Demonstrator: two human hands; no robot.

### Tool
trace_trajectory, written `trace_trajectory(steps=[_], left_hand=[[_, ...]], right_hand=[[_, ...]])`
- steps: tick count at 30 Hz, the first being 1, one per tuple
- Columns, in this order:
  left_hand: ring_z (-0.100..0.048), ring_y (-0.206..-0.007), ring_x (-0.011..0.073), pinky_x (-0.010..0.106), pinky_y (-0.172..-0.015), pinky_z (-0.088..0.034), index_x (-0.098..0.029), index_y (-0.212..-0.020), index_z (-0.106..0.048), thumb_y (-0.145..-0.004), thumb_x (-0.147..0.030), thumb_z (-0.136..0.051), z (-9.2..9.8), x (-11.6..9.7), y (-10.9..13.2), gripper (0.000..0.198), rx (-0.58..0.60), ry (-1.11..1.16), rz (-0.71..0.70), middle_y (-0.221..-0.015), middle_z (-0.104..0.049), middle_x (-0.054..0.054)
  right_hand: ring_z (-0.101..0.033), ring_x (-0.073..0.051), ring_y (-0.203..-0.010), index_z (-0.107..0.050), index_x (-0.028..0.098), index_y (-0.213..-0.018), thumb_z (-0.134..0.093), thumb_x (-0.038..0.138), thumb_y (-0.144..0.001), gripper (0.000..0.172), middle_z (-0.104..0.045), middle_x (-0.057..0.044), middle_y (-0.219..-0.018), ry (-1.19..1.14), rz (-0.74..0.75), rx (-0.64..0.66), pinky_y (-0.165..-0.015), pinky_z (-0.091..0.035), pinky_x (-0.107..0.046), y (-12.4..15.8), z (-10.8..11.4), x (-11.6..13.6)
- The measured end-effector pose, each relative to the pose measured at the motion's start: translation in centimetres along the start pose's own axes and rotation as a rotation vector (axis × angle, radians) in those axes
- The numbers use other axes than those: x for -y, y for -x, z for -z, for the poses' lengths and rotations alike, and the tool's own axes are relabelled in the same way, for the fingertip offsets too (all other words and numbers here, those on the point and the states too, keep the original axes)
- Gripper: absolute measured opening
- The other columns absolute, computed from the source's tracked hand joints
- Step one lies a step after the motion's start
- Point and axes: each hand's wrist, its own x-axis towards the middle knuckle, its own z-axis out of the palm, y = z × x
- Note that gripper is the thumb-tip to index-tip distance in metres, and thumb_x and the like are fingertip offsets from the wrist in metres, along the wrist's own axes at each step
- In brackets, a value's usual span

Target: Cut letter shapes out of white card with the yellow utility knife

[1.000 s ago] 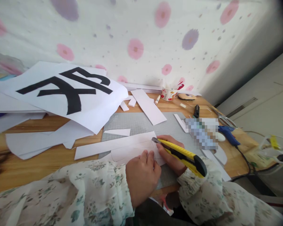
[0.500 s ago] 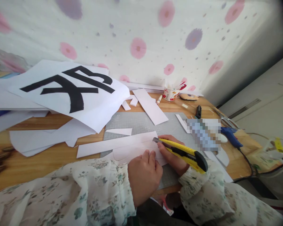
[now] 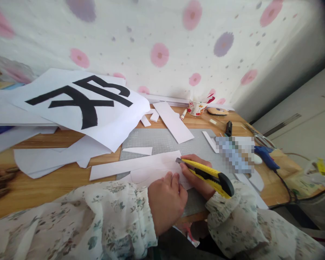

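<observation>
My right hand is closed around a yellow and black utility knife. Its blade tip meets a white foam board piece near the upper right part of that piece. Thin curved lines are drawn on the board. My left hand presses the board from above, its fingers bent and close together, just left of the knife hand. What lies under the left palm is hidden. Beneath the board is a grey cutting mat.
A paper sheet with black letter shapes lies at left over other white sheets. White offcuts lie at the back, near a cup. On the right are a blue glue gun, scissors and a pixelated patch.
The rear end of the knife has shifted slightly left, while its blade tip stays at about the same place on the board. My left hand keeps its place.
</observation>
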Motion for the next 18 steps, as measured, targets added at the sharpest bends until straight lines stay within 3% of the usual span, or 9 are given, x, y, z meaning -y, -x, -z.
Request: trace_trajectory(steps=[8,18], left_hand=[[-0.067,-0.108,0.0402,0.043,-0.059,-0.064,-0.01,-0.109,-0.067,-0.093,-0.01,-0.048,-0.1,-0.1,-0.1,0.025,0.031,0.017,0.04,-0.122,-0.066,0.025],[-0.071,-0.098,0.0407,0.044,-0.051,-0.062,-0.011,-0.097,-0.069,-0.089,-0.007,-0.052,-0.8,-0.3,0.2,0.02,-0.152,-0.005,0.053,-0.112,-0.071,0.025]], right_hand=[[-0.064,-0.016,-0.062,-0.064,0.022,-0.086,-0.058,0.03,-0.084,0.01,-0.07,-0.001,-0.072,0.039,0.085,0.069,-0.057,-0.053,-0.027,-0.2,0.7,0.9],[-0.065,-0.017,-0.064,-0.064,0.021,-0.087,-0.057,0.029,-0.085,0.01,-0.071,-0.003,-0.075,0.069,0.105,0.085,-0.058,-0.052,-0.027,0.3,1.2,1.0]])
